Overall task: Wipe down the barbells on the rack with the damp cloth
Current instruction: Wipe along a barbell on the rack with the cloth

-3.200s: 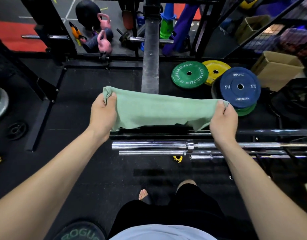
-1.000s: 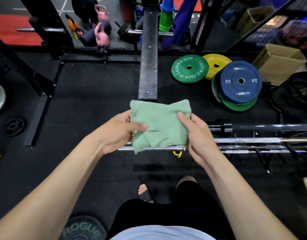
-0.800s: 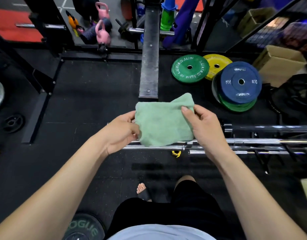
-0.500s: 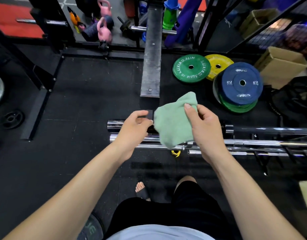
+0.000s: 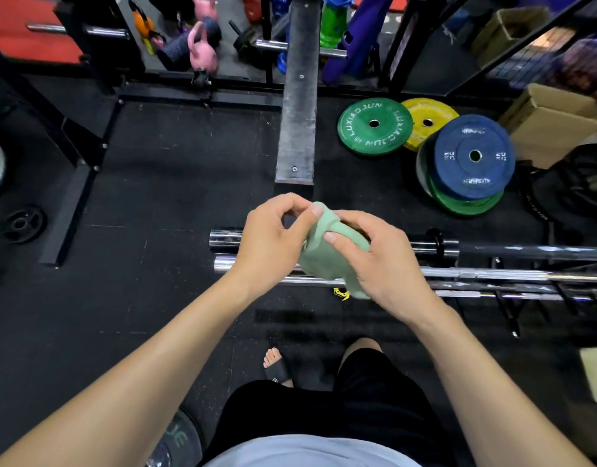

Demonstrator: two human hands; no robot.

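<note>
Much of the green cloth is lost to me at the centre of the frame: it is bunched between both hands, and only its top fold and a tail hanging at the lower edge show clearly. My right hand wraps the bundle, fingers curled over its front. My left hand pinches the cloth's top edge between thumb and forefinger; its other fingers are curled behind and I cannot make them out.

The barbells lie in a row across the middle right, and the hands cover their midsections. Only the chrome sleeve ends poke out at centre left, and the shafts run off the right edge. How many bars sit there I cannot tell, nor what carries them.

On the black floor above, a grey plank runs up the centre. Upper right hold a green plate, a yellow plate partly behind it, and a blue plate stacked on others. A cardboard box is cut by the right edge. Pink kettlebells stand at upper left, blurred.
</note>
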